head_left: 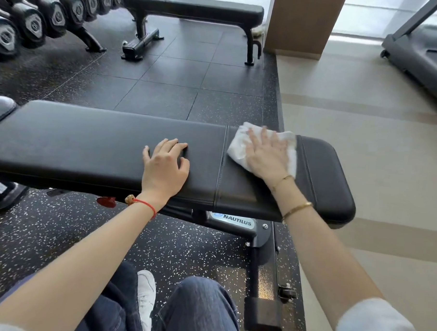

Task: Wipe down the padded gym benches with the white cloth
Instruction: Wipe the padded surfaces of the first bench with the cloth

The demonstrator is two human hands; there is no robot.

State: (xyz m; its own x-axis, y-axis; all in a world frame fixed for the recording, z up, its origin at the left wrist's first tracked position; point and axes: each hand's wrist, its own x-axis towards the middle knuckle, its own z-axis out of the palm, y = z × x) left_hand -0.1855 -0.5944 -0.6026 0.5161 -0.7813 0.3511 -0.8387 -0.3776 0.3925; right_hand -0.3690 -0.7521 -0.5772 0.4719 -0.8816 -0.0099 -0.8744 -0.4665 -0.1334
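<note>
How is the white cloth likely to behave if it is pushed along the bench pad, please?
The white cloth looks thin and creased, so probably floppy and light. Under the flat right hand it would likely bunch on the smooth bench pad unless pressed evenly.

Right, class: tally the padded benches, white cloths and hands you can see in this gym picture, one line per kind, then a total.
Padded benches: 2, the near bench and the far bench
White cloth: 1
Hands: 2, the left hand and the right hand
Total: 5
</note>
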